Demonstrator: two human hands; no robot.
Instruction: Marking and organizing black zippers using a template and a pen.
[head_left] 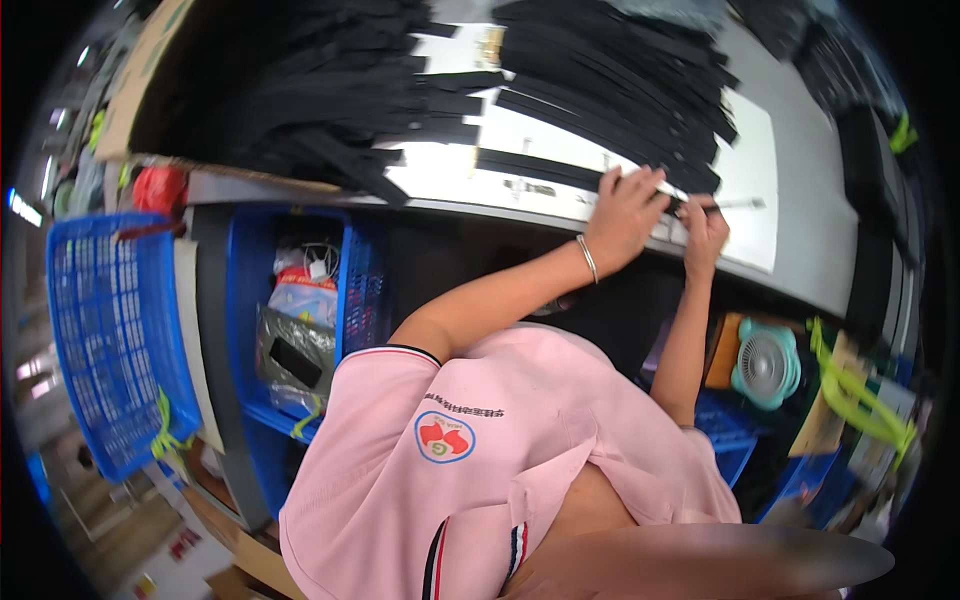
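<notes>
A black fabric-like strip [540, 168] lies along the near side of a white board [752, 135]. My left hand [628, 218] rests on the strip's right part, palm down, with its fingers stretched out and slightly apart. Just right of it, my right hand [706, 232] is closed in a pinch at the strip's end. A thin pen-like stick [742, 205] pokes out to the right from those fingers; its exact kind is too small to tell. Beyond both hands, a thick pile of black strips [600, 75] covers much of the board.
More black strips [290, 90] fill a cardboard box [135, 85] at the far left. Blue baskets [120, 340] stand left of me, one holding bagged items. A teal fan [766, 365] is below the table's right side. Black plastic bags [835, 65] lie far right.
</notes>
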